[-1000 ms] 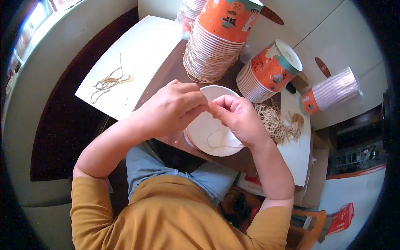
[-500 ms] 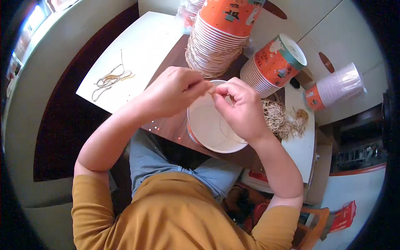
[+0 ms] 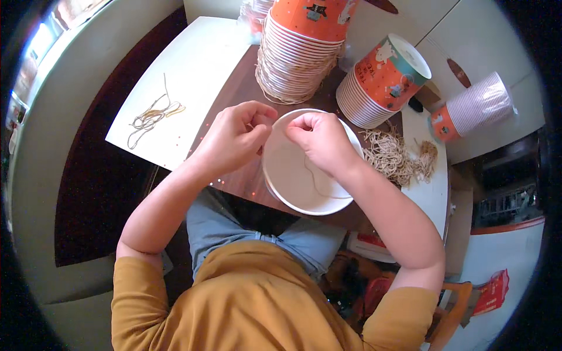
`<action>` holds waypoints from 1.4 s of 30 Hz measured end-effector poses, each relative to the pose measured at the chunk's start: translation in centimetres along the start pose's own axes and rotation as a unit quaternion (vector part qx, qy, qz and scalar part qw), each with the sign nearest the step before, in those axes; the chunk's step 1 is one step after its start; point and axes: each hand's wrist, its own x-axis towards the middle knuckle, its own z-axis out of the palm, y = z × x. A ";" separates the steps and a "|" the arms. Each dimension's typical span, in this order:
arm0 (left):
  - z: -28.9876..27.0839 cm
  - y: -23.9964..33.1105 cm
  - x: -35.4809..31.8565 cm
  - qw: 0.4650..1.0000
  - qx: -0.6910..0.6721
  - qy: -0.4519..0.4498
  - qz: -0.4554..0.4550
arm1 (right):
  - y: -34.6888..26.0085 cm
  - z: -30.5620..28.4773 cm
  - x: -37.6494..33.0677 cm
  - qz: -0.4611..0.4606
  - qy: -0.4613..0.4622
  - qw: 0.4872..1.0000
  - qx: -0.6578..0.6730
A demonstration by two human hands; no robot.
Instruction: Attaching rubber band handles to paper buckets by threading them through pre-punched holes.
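Note:
A paper bucket (image 3: 287, 169) with a white inside stands mouth up at the table's front edge, below my hands. Over its far side, my right hand (image 3: 325, 143) pinches a thin beige cord (image 3: 316, 184). The cord hangs from those fingers into the bucket and curves toward its right rim. My left hand (image 3: 241, 131) is beside the left rim, thumb and fingers curled together. Whatever may be between its fingertips is too small to make out. The two hands are a small gap apart.
Behind the bucket stands a tall stack of orange paper buckets (image 3: 298, 55) with cords around their rims. Another stack (image 3: 377, 82) is at the right, near a tangled cord pile (image 3: 389, 157). Loose cords (image 3: 155, 117) lie on the white surface (image 3: 193, 64) at the left.
My hands have come apart: fingertips that met over the bucket are now separated, the left drawn leftward. The view has shifted slightly.

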 end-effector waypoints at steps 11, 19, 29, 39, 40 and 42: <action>-0.8 -0.5 1.1 0.996 0.090 -0.012 0.007 | 0.4 0.1 0.2 -0.005 -0.005 1.000 0.004; -0.8 -0.8 1.7 0.993 0.109 -0.043 0.029 | 0.5 0.3 0.6 -0.014 0.005 1.000 -0.020; -0.9 -0.8 1.5 0.992 0.092 -0.078 0.045 | -0.1 0.6 0.5 0.008 -0.031 0.999 -0.006; 0.3 0.8 0.5 0.937 0.306 -0.017 0.165 | -0.3 0.1 0.1 -0.012 -0.032 0.998 -0.046; 0.6 1.1 0.1 0.947 0.295 -0.019 0.126 | -0.2 -0.5 0.0 -0.018 -0.048 0.998 -0.026; 0.7 0.2 -0.6 0.958 0.267 -0.002 0.101 | -1.3 -1.6 -1.0 0.006 -0.083 0.993 -0.084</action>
